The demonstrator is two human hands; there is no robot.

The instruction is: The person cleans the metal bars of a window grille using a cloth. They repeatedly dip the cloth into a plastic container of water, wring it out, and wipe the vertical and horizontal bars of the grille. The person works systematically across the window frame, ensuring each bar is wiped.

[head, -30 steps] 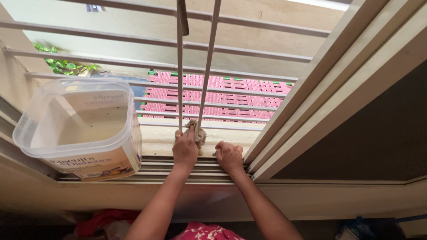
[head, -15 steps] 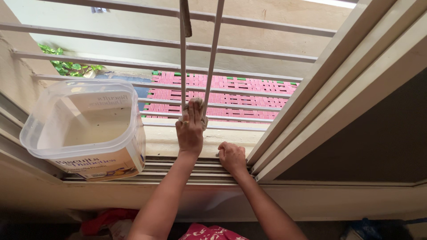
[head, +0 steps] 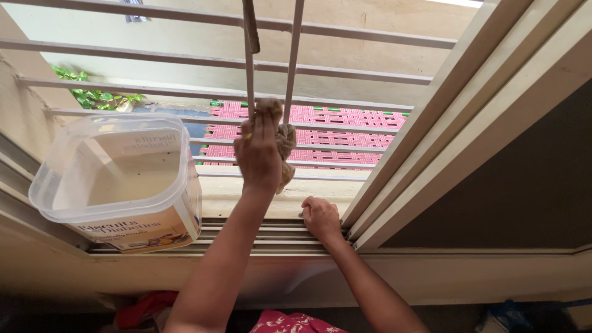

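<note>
Left hand [head: 259, 148] having climbed higher up the window bars [head: 248, 80], fingers clamping a crumpled tan cloth [head: 285, 145], right hand [head: 320, 217] resting loosely open on the sill track [head: 246, 231].

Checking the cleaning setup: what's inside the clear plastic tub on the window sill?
The clear plastic tub holds cloudy water partway up. The murky water hides the bottom, so anything lying there cannot be seen.

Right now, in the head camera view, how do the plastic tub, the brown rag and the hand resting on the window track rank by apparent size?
1. Clear plastic tub, plainly largest.
2 and 3. Brown rag and right hand look alike; the left hand hides part of the rag, so I will not rank them.
</note>
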